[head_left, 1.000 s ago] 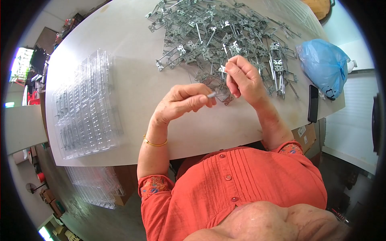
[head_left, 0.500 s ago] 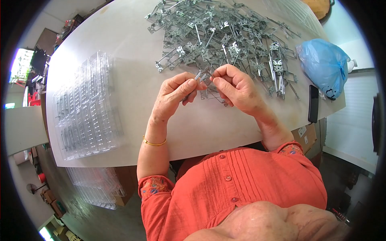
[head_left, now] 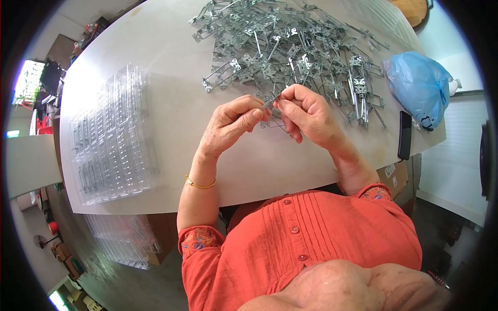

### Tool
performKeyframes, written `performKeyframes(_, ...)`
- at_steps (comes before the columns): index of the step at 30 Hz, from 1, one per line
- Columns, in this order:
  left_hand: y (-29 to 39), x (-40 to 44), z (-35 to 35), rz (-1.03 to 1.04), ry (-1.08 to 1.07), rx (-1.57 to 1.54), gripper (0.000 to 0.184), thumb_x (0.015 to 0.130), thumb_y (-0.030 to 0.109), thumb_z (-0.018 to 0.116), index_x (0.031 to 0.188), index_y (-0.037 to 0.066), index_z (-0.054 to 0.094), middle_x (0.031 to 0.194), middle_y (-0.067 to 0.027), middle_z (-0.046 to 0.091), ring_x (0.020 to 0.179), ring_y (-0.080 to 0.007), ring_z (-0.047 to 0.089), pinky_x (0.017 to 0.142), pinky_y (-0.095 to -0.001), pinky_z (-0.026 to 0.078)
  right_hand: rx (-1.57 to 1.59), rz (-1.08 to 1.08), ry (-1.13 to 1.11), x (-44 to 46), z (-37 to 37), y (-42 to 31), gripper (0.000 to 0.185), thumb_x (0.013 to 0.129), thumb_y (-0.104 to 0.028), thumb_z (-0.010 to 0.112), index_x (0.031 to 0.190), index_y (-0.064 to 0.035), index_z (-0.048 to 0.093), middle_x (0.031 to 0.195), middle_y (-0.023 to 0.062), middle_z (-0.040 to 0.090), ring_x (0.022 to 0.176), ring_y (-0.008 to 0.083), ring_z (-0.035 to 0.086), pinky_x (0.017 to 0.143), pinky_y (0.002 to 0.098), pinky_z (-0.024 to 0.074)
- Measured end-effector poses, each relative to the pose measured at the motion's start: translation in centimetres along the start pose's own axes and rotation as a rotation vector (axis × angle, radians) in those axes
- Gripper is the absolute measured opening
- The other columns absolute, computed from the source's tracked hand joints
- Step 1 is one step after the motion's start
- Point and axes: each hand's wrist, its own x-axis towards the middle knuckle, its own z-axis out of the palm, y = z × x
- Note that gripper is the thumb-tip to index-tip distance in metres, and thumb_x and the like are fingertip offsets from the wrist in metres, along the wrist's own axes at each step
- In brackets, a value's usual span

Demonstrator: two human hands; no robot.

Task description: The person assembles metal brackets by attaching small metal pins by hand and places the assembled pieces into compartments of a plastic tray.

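My left hand point(head_left: 232, 123) and my right hand point(head_left: 310, 115) meet above the table, just in front of a large heap of metal bracket parts with thin rods point(head_left: 280, 46). Both hands are closed, pinching a small grey metal bracket point(head_left: 270, 102) between their fingertips. Its exact shape is partly covered by the fingers. Below and behind the fingers, a thin rod and a plate of another part show on the tabletop.
Clear plastic trays point(head_left: 111, 140) with metal parts in some slots lie on the left of the white table point(head_left: 249, 171). On the right are a blue plastic bag point(head_left: 419, 85) and a black phone point(head_left: 404, 135). More clear trays point(head_left: 122, 238) stand below the table's left edge.
My left hand has moved slightly right, bringing its fingertips closer to my right hand. The metal bracket has turned and shifted right between the fingers.
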Motion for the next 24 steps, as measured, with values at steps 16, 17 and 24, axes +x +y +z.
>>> performKeyframes(16, -0.6, -0.1, 0.1, -0.055, 0.047, 0.093, 0.022, 0.094, 0.017, 0.08, 0.105, 0.001, 0.07, 0.104, -0.0027, 0.072, 0.082, -0.0053, 0.059, 0.073, -0.0229, 0.05, 0.02, -0.392, 0.093, 0.8, -0.6, 0.8, 0.009, 0.109, -0.012, 0.054, 0.115, -0.005, 0.058, 0.119, 0.0095, 0.068, 0.086, 0.0108, 0.067, 0.067, 0.0251, 0.0561)
performKeyframes(17, -0.6, 0.0, 0.3, -0.036, 0.055, 0.107, 0.023, 0.093, 0.019, 0.081, 0.104, 0.002, 0.07, 0.098, -0.0001, 0.07, 0.078, -0.0043, 0.057, 0.07, -0.0225, 0.048, 0.043, -0.379, 0.058, 0.7, -0.6, 0.7, 0.01, 0.109, -0.011, 0.054, 0.116, -0.0047, 0.057, 0.122, 0.0103, 0.067, 0.089, 0.0117, 0.068, 0.07, 0.0256, 0.0568)
performKeyframes(24, -0.4, 0.0, 0.5, 0.041, 0.09, 0.046, 0.026, 0.098, 0.023, 0.075, 0.114, 0.004, 0.067, 0.101, -0.0004, 0.071, 0.08, -0.005, 0.057, 0.072, -0.0235, 0.048, 0.077, -0.461, 0.046, 0.9, -0.1, 1.5, 0.011, 0.11, -0.01, 0.052, 0.117, -0.0031, 0.057, 0.118, 0.0108, 0.068, 0.099, 0.0135, 0.069, 0.084, 0.0304, 0.0582)
